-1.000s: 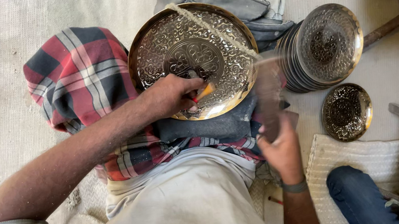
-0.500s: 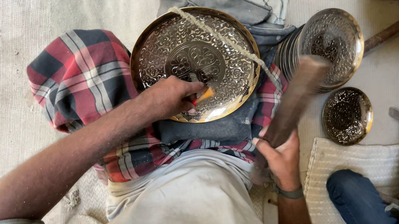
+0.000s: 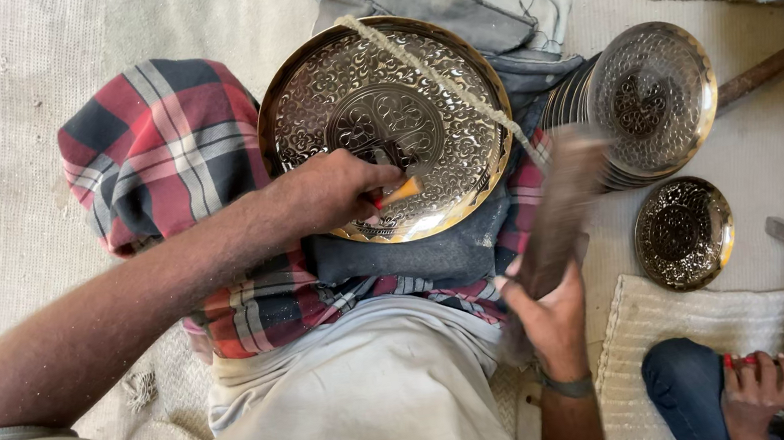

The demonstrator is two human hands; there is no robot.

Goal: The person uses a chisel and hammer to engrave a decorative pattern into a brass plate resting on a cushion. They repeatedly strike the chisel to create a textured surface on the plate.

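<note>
The left hand (image 3: 333, 192) pinches a small punch (image 3: 395, 192) with its tip on the engraved brass plate (image 3: 387, 125); the plate rests tilted on a plaid cloth (image 3: 163, 149) over the lap; the right hand (image 3: 551, 315) is closed round a wooden mallet (image 3: 560, 208), blurred, just right of the plate; a stack of plates (image 3: 645, 106) and a small dish (image 3: 684, 232) lie to the right; another person's hand (image 3: 757, 389) shows at lower right.
</note>
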